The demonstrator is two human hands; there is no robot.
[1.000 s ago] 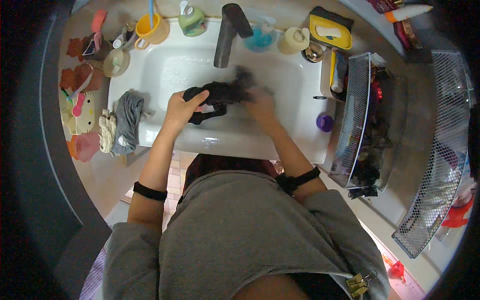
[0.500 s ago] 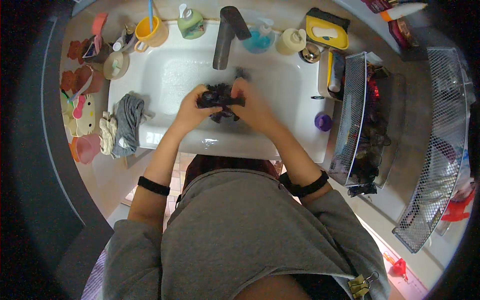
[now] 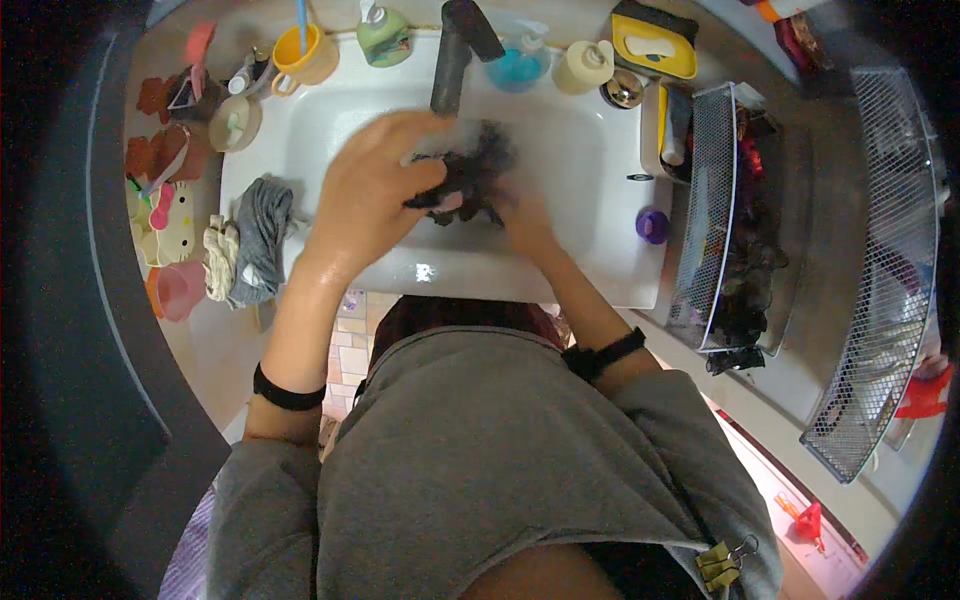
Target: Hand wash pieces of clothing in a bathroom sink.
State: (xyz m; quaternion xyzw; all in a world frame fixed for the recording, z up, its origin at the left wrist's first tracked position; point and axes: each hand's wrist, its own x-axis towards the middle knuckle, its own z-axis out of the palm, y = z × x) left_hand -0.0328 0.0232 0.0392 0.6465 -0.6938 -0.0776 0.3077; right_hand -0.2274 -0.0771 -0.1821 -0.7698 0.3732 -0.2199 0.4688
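A black frilly piece of fabric (image 3: 466, 185), wet-looking and partly blurred, is held over the white sink basin (image 3: 315, 135), below the dark faucet (image 3: 452, 75). My left hand (image 3: 375, 185) grips its left side between thumb and fingers, the back of the hand turned up. On the fabric's right side is my right hand (image 3: 527, 222); motion smears it, and its fingers cannot be made out. The fabric's far edge blurs into the basin behind it.
Soap bottles, including a green pump bottle (image 3: 382, 38), and a yellow mug (image 3: 305, 55) line the back rim. Grey cloth (image 3: 263, 235) lies over the left rim. A purple cap (image 3: 652, 226) sits on the right rim, beside a wire mesh basket (image 3: 705, 190) of dark items.
My left hand has risen and turned over, showing its back. My right hand has shifted right and slightly lower, now blurred. The black fabric has moved slightly up and right.
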